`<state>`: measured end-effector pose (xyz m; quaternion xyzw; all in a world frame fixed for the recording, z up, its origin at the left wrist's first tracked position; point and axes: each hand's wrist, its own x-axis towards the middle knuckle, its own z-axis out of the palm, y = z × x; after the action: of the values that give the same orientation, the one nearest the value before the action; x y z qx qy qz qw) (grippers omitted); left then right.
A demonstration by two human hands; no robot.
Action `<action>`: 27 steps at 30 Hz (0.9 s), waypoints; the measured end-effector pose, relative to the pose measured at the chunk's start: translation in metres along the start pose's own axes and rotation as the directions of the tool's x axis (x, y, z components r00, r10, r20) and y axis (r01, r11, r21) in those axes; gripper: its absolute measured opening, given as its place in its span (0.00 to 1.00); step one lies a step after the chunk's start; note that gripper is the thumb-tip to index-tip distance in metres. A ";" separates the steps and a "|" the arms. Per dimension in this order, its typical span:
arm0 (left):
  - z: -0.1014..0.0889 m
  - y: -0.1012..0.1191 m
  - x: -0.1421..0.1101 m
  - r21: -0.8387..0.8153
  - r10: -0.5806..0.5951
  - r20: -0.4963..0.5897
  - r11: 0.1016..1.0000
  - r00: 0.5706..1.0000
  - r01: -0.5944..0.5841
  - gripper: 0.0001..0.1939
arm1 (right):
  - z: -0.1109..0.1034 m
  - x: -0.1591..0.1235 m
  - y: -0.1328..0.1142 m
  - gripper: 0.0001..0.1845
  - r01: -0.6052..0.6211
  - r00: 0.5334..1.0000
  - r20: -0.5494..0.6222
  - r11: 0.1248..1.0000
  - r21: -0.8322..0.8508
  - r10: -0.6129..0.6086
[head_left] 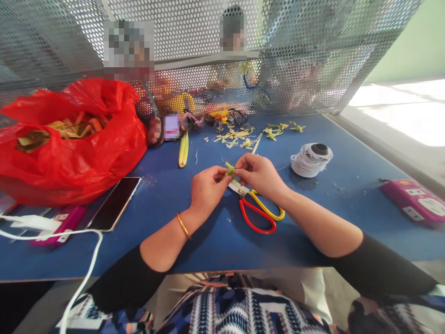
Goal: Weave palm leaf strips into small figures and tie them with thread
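Between my two hands, above the middle of the blue table, is a small piece of folded green leaf strip [230, 170]. My left hand [208, 188] pinches it between thumb and fingertips from the left. From the right, my right hand [259, 174] has its fingertips closed at the same piece; a fine thread seems to run from near this hand to the white thread spool [310, 160]. Scissors [259, 212] with one red and one yellow handle lie just below the hands, their blades partly hidden under the fingers.
A red plastic bag [114, 157] of dried husks stands at left, beside a phone [114, 204] and white cable [95, 250]. Leaf scraps [238, 137], knotted green pieces [274, 131] and a husk bundle [183, 150] lie beyond. A perforated metal screen [194, 37] borders the back; a pink power strip [415, 202] is right.
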<state>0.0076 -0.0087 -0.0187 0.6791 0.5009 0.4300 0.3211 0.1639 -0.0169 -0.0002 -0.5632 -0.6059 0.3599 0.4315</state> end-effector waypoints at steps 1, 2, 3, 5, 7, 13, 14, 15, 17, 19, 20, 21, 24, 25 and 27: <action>0.000 0.000 0.000 0.027 0.019 0.011 0.999 1.000 -0.019 0.02 | 0.001 0.000 0.000 0.05 -0.008 1.000 0.006 0.998 0.064 0.007; -0.001 -0.001 0.000 0.045 0.032 0.024 0.998 0.999 -0.033 0.02 | 0.001 0.001 0.000 0.07 -0.028 0.999 0.027 0.992 0.120 0.025; -0.001 -0.001 0.000 0.051 0.036 0.044 0.998 0.998 -0.038 0.03 | 0.002 0.001 -0.001 0.08 -0.058 0.997 0.061 0.985 0.163 0.049; -0.003 -0.001 0.001 0.041 0.030 0.086 0.999 0.996 -0.034 0.04 | 0.001 0.001 -0.003 0.04 -0.115 0.987 0.130 0.974 0.195 0.090; -0.004 -0.001 0.002 0.044 0.031 0.136 0.998 0.990 -0.038 0.06 | -0.001 0.000 -0.005 0.05 -0.126 0.984 0.144 0.979 0.159 0.103; -0.005 0.003 -0.001 0.112 0.014 0.311 0.992 0.950 -0.052 0.08 | -0.003 0.002 -0.001 0.05 -0.035 0.997 0.069 0.998 -0.054 0.039; -0.005 0.003 -0.001 0.084 0.006 0.345 0.996 0.939 -0.037 0.08 | -0.003 0.003 0.000 0.07 -0.028 0.998 0.049 0.998 -0.063 0.031; -0.005 0.003 -0.001 0.047 -0.004 0.385 0.999 0.923 -0.015 0.08 | -0.003 0.004 0.000 0.08 -0.023 0.999 0.021 0.998 -0.054 0.024; -0.005 0.002 0.000 -0.025 -0.024 0.474 0.999 0.880 0.041 0.08 | -0.002 0.005 -0.001 0.11 0.000 0.999 -0.035 1.000 0.027 0.001; -0.005 0.001 0.002 -0.079 -0.034 0.540 0.993 0.841 0.091 0.07 | -0.001 0.004 -0.002 0.12 0.031 0.998 -0.067 0.988 0.153 -0.021; -0.006 0.001 0.003 -0.098 -0.036 0.554 0.989 0.832 0.108 0.07 | -0.001 0.004 -0.003 0.12 0.044 0.997 -0.070 0.977 0.209 -0.030; -0.007 0.001 0.004 -0.112 -0.038 0.557 0.986 0.830 0.120 0.07 | 0.000 0.004 -0.003 0.11 0.053 0.997 -0.068 0.967 0.251 -0.037; -0.008 0.002 0.005 -0.153 -0.062 0.552 0.973 0.831 0.174 0.07 | 0.000 0.004 -0.002 0.10 0.054 0.998 -0.048 0.954 0.296 -0.041; -0.008 0.003 0.006 -0.174 -0.078 0.554 0.963 0.829 0.206 0.07 | 0.000 0.004 -0.002 0.09 0.047 0.999 -0.038 0.953 0.298 -0.037; -0.006 0.004 0.005 -0.220 -0.116 0.553 0.935 0.825 0.279 0.08 | 0.001 0.004 -0.001 0.08 0.037 0.999 -0.023 0.953 0.299 -0.032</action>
<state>0.0042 -0.0053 -0.0115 0.6602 0.3916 0.2580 0.5867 0.1631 -0.0131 0.0007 -0.4838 -0.5502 0.4349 0.5235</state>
